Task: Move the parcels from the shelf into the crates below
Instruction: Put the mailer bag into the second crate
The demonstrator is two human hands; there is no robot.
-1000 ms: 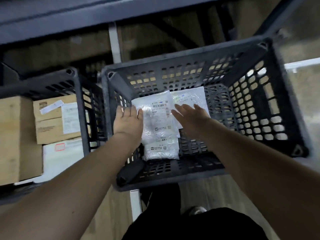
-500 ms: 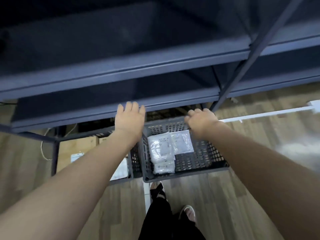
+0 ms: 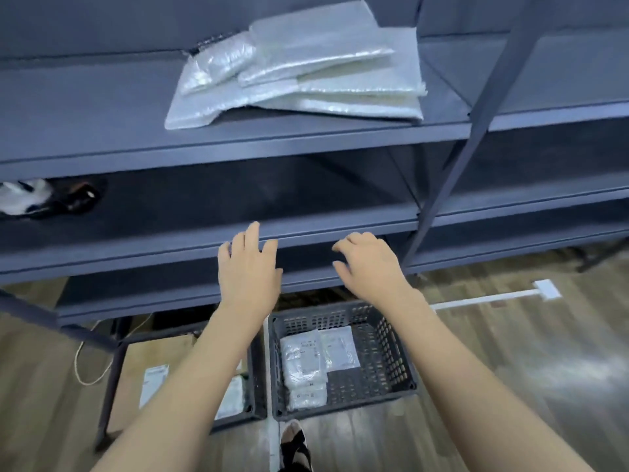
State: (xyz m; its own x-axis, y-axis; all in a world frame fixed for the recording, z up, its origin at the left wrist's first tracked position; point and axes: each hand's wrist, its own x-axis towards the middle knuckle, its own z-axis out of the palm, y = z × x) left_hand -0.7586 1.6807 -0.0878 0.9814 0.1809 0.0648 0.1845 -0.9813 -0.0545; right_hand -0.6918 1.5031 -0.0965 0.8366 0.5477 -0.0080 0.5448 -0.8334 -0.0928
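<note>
Parcels on shelf: a loose stack of flat poly mailers and bubble-wrap bags (image 3: 299, 69) lying on the upper blue shelf (image 3: 102, 131), overlapping one another, a small clear bag (image 3: 218, 63) on top at the left.
Parcels already down: white bagged parcels (image 3: 306, 366) lie flat on the floor of the right crate (image 3: 391, 356); the left crate (image 3: 255, 386) carries cardboard boxes with labels.
Left hand (image 3: 248, 270): empty, fingers straight and spread, raised in front of a lower shelf edge, well below the stack.
Right hand (image 3: 371, 264): empty, fingers loosely curled, holding nothing, level with the left hand.
Likely weight: light, judging by how thin and flat the bags lie.
Likely stiffness: soft and floppy; a bag lifted by one corner would probably droop.
Likely surface: glossy film, so probably slippery, bag sliding on bag.
Fragility: contents cannot be told; padding suggests moderate care.
Suggested hold: slide flat fingers under the near edge, thumb on top, both hands at opposite sides for the wide bottom mailer.
Risk: the small top bag may slip off if the whole stack is lifted tilted.
Other item: a dark and white object (image 3: 44, 199) on the middle shelf at left, too blurred to identify.
</note>
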